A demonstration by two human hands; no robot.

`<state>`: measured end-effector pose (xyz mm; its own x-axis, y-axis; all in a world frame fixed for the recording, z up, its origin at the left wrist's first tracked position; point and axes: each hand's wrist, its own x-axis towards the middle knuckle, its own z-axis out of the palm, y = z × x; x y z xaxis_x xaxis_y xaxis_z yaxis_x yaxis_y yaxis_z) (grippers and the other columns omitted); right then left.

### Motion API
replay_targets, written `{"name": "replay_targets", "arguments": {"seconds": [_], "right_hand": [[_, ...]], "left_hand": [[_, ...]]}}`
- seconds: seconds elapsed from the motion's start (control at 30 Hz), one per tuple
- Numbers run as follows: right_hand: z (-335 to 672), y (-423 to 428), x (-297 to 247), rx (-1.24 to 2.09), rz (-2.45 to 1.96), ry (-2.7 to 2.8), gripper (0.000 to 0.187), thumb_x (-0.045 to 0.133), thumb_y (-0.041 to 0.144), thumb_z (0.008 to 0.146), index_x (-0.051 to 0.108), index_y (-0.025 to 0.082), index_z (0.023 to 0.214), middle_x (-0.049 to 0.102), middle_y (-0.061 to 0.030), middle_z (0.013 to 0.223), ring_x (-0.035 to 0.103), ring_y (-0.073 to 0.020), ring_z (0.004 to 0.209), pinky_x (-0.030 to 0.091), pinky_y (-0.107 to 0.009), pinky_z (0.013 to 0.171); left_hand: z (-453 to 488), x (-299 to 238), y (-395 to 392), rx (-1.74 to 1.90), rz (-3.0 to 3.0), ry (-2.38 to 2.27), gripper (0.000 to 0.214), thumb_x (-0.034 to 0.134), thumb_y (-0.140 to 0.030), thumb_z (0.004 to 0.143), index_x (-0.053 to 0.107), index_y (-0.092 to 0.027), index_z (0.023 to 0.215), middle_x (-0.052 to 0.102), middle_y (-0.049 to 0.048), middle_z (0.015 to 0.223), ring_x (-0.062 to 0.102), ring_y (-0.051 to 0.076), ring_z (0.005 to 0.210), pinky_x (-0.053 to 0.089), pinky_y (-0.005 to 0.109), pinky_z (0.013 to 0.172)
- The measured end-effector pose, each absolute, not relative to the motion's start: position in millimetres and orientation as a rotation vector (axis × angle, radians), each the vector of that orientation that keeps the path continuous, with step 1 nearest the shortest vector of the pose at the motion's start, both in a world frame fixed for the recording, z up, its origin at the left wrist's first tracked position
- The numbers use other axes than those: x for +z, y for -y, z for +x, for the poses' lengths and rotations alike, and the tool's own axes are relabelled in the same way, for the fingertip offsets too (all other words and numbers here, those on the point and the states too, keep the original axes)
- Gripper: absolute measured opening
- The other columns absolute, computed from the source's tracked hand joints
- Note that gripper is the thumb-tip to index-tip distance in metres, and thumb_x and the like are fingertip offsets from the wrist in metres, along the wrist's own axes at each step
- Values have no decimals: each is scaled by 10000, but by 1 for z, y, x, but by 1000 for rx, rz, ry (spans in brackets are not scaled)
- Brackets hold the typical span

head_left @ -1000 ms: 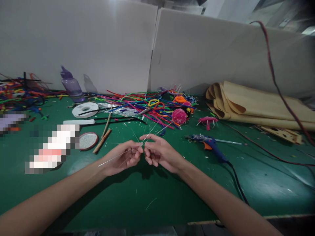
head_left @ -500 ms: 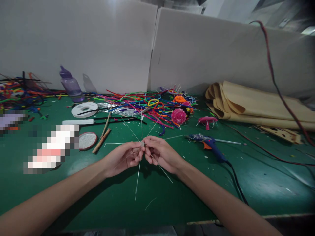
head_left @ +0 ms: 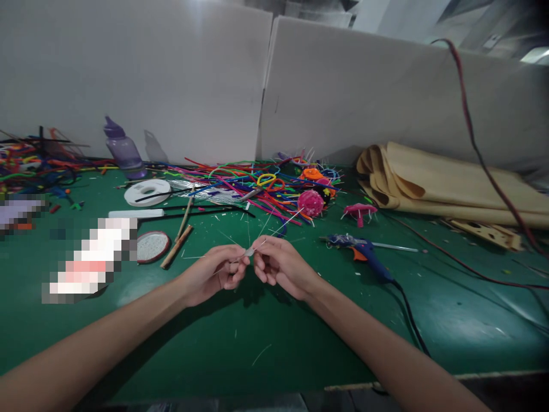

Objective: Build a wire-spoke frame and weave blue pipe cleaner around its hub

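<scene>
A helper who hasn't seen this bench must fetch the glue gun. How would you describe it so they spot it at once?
On the green table, look right of the right hand, in front of the folded tan sheets. The glue gun lies there on its side: the only blue tool, with an orange trigger and a black cord.

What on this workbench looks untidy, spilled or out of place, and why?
Coloured pipe cleaners lie in a tangled heap at the back of the green mat. White offcuts are strewn across it. The glue gun lies on its side, cord trailing toward the near edge. The left hand and right hand pinch thin wires.
</scene>
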<state>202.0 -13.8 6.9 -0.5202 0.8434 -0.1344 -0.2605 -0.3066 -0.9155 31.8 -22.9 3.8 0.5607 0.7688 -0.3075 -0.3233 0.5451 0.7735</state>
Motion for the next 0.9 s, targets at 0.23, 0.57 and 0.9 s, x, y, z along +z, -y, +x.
{"name": "replay_targets", "arguments": {"seconds": [0.23, 0.57, 0.9], "right_hand": [[202, 14, 7, 1899, -857, 1227, 183, 536, 348, 788, 519, 167, 811, 507, 51, 524, 501, -66, 407, 314, -157, 323], [286, 8, 50, 186, -1907, 1910, 200, 502, 351, 796, 598, 182, 748, 601, -43, 645, 559, -162, 569, 357, -267, 517], [340, 62, 20, -414, -2623, 1801, 439, 410, 504, 844, 574, 99, 802, 615, -174, 849, 594, -292, 805, 375, -300, 544]], "left_hand": [[30, -1, 20, 775, 734, -718, 132, 569, -213, 775, 573, -108, 695, 457, -24, 566, 380, 24, 448, 237, 138, 378], [27, -2, 19, 793, 722, -642, 170, 518, -198, 807, 562, -96, 678, 365, -40, 536, 306, 21, 439, 201, 148, 380], [29, 1, 19, 768, 692, -615, 231, 468, -207, 846, 545, -97, 657, 346, -29, 559, 276, 34, 450, 199, 160, 381]]}}
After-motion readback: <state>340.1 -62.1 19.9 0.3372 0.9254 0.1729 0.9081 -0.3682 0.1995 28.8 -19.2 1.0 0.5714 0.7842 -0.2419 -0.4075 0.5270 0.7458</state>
